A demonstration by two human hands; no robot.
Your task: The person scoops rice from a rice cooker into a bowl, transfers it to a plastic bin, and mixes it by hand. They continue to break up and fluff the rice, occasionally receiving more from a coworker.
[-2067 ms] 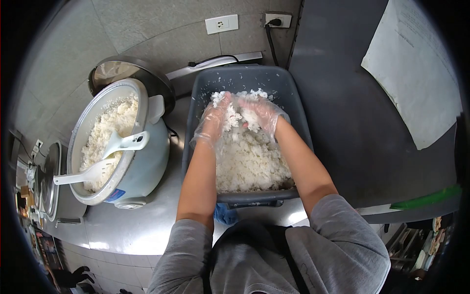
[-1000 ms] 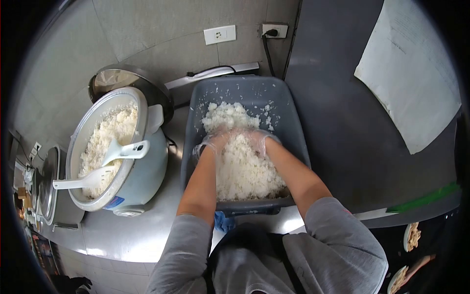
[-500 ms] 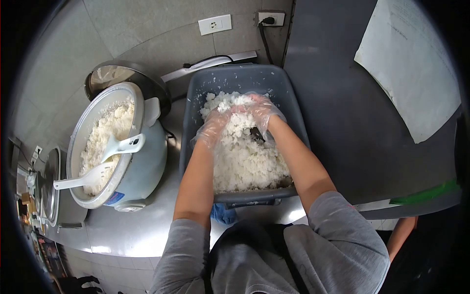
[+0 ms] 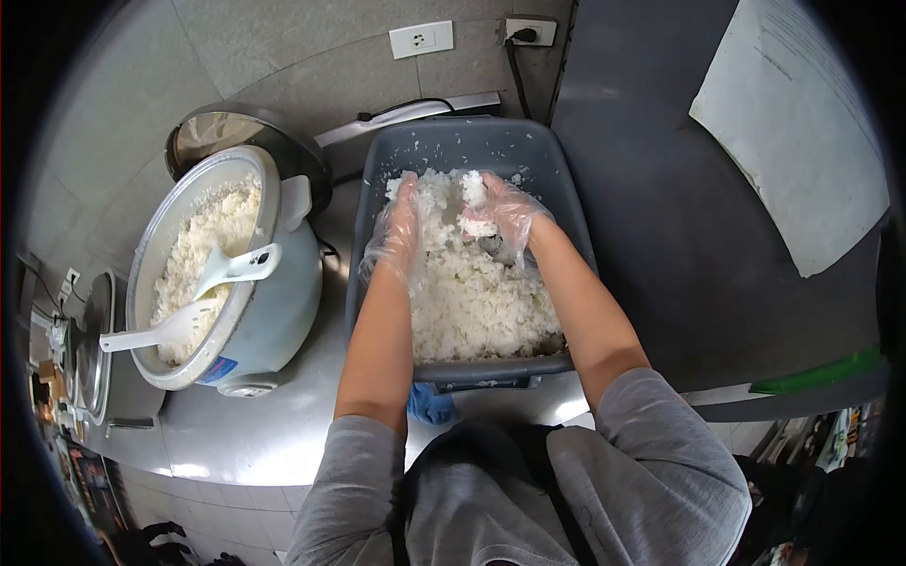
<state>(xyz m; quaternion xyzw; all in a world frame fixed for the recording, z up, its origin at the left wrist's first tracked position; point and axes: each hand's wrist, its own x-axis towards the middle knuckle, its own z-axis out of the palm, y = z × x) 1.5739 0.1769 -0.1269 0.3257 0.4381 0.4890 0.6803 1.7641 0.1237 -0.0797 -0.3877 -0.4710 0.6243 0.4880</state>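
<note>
Grey tiled wall (image 4: pixel 283 38) stands behind a stainless-steel counter (image 4: pixel 302 415); a dark grey flat panel (image 4: pixel 651 236) borders it on the right. A round pale-blue rice cooker (image 4: pixel 288 311), uncovered, sits on the counter, loaded with cooked white rice (image 4: pixel 208 236). To its right, a rectangular dark grey plastic tub (image 4: pixel 467 141) contains loose white rice (image 4: pixel 481 311). Both hands, in clear plastic gloves, are inside the tub, set apart. Left hand (image 4: pixel 401 226): fingers extended, hand wide, at the rice by the left side. Right hand (image 4: pixel 510 212): fingers partly bent, white rice clumps (image 4: pixel 475 190) against them; firmness of grip cannot be told. Two white plastic paddles (image 4: pixel 160 334) rest in the cooker, handles over its rim. Crumpled blue cloth (image 4: pixel 430 406) lies just in front of the tub.
</note>
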